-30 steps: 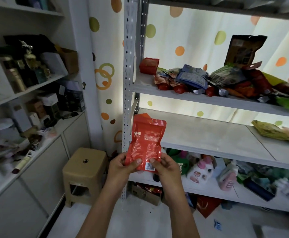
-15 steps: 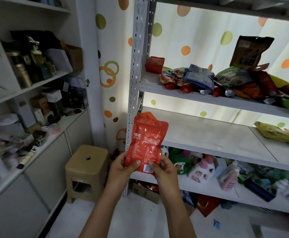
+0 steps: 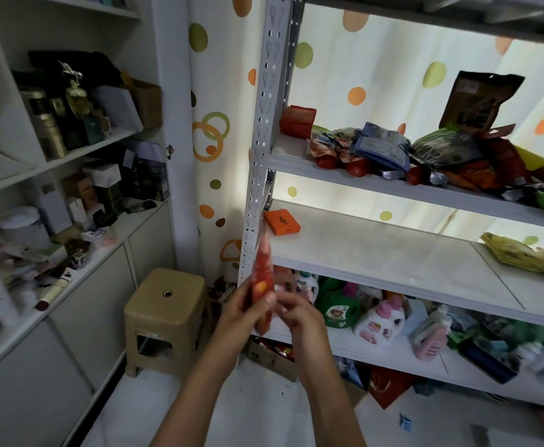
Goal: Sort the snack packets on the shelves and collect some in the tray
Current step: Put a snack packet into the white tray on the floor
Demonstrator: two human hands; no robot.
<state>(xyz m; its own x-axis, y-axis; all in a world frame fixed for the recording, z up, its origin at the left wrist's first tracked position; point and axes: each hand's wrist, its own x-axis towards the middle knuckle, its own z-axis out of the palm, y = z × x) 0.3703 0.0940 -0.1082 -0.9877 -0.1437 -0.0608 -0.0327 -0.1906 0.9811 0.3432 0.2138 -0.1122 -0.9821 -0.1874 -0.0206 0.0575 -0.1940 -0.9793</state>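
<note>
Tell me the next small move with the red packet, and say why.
Probably lay the red snack packet on the bare front of the middle shelf, beside the orange box. Both the left hand and right hand pinch its lower end, it stands edge-on just in front of that shelf's lip, and no tray is in view.

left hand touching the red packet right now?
Touching. The head view shows the left hand gripping the red snack packet, its thumb pressed on the packet's lower face; the packet is blurred and edge-on.
</note>
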